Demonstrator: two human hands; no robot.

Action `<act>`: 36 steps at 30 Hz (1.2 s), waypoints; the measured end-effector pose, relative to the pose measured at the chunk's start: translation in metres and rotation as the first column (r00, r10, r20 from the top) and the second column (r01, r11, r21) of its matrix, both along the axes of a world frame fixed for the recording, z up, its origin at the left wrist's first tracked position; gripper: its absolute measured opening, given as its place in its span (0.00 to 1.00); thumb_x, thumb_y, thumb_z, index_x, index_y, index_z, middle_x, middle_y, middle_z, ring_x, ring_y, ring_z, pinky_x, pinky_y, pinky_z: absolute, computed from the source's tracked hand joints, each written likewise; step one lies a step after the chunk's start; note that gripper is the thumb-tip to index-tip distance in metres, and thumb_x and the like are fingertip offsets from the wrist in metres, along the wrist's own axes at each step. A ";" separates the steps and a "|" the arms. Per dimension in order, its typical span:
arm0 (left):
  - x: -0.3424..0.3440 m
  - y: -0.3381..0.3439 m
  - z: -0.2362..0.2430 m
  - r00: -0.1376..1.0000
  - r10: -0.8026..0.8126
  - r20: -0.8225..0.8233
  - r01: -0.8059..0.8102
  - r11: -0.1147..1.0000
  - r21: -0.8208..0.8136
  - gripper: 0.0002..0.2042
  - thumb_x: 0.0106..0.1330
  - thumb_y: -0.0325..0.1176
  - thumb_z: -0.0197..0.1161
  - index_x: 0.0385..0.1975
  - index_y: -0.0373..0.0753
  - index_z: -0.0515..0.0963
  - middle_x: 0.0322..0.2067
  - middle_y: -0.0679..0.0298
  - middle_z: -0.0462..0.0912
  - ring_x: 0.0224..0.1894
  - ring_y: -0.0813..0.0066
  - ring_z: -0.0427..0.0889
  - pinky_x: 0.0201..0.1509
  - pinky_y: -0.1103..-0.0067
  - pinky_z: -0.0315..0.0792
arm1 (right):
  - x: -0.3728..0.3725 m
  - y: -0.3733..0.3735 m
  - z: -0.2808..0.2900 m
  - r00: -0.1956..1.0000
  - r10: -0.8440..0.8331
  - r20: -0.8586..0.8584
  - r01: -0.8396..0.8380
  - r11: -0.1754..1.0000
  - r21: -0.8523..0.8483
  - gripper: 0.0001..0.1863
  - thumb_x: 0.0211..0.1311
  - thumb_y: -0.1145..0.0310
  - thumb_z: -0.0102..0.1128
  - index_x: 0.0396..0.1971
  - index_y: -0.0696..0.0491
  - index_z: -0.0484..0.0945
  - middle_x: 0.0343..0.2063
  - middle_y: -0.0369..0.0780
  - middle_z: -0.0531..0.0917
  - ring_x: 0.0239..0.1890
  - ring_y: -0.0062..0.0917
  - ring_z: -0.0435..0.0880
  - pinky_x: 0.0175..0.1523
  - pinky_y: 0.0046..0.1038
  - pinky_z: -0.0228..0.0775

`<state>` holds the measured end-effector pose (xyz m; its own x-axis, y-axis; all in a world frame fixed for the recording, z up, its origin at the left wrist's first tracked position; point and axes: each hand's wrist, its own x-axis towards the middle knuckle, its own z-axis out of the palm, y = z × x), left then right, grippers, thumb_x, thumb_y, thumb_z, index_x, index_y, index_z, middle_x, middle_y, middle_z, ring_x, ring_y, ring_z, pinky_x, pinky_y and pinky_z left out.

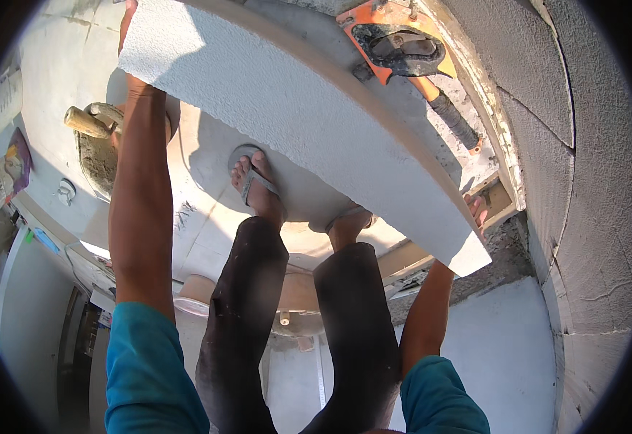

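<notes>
Both hands carry a long white block (308,123) that looks like aerated concrete, tilted across the view from upper left to lower right. My left hand (125,25) grips its far left end, mostly hidden behind it, with some fingers along the edge. At the lower right end, fingers of my right hand (478,210) show past the far edge, while the palm is hidden beneath. The block hangs above the floor, just beyond my sandalled feet (259,182).
A handsaw with an orange and black handle (395,47) and a hammer-like tool with a dark-wrapped handle (450,119) lie by the grey block wall (605,181). To the left are a wooden-handled trowel (88,123) and a plastic bag (1,177). A round tub (196,293) stands near my legs.
</notes>
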<state>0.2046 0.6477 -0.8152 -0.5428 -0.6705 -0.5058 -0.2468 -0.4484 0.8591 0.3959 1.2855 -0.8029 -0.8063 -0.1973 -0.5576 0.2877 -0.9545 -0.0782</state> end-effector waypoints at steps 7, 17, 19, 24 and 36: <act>-0.027 0.055 0.072 0.990 -0.139 0.020 0.135 0.982 0.133 0.31 0.66 0.61 0.50 0.52 0.36 0.71 0.49 0.54 0.75 0.53 0.61 0.74 0.56 0.66 0.69 | 0.007 0.011 0.012 0.984 -0.058 0.167 0.093 0.974 -0.206 0.20 0.66 0.58 0.50 0.53 0.51 0.73 0.57 0.38 0.77 0.58 0.33 0.75 0.64 0.46 0.65; 0.092 -0.005 0.388 0.504 -0.738 0.448 0.654 0.665 0.360 0.59 0.52 0.84 0.38 0.71 0.34 0.53 0.66 0.38 0.60 0.69 0.44 0.62 0.70 0.54 0.59 | 0.051 0.032 0.391 0.764 0.137 0.630 -0.475 0.781 0.406 0.38 0.63 0.34 0.48 0.59 0.50 0.72 0.58 0.39 0.77 0.60 0.40 0.74 0.61 0.48 0.68; 0.149 -0.033 0.446 0.603 -0.771 0.203 0.657 0.625 0.421 0.52 0.56 0.73 0.58 0.69 0.33 0.58 0.63 0.51 0.69 0.64 0.63 0.71 0.65 0.70 0.68 | 0.056 0.030 0.466 0.782 0.127 0.610 -0.491 0.728 0.479 0.42 0.61 0.29 0.46 0.61 0.50 0.71 0.58 0.39 0.76 0.60 0.40 0.74 0.63 0.48 0.67; 0.164 -0.024 0.582 0.599 -0.641 0.480 0.472 0.767 0.435 0.43 0.64 0.66 0.57 0.63 0.29 0.66 0.54 0.55 0.76 0.56 0.67 0.75 0.60 0.72 0.70 | 0.049 0.005 0.636 0.800 0.053 0.598 -0.562 0.415 0.715 0.50 0.59 0.23 0.40 0.68 0.50 0.63 0.63 0.40 0.71 0.62 0.39 0.72 0.67 0.43 0.62; 0.038 -0.053 0.943 0.687 -0.558 -0.465 0.618 0.786 -0.030 0.28 0.65 0.46 0.64 0.56 0.28 0.73 0.50 0.53 0.80 0.50 0.66 0.80 0.54 0.76 0.73 | 0.027 -0.038 0.966 0.970 0.037 -0.239 0.239 -0.004 0.971 0.42 0.66 0.41 0.53 0.63 0.65 0.63 0.57 0.53 0.74 0.54 0.37 0.77 0.56 0.35 0.70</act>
<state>0.2425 0.5951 0.1279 -0.9805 -0.0893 -0.1751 -0.1182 -0.4437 0.8883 0.4228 1.2473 0.1634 -0.8489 0.5285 0.0083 0.0480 0.0927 -0.9945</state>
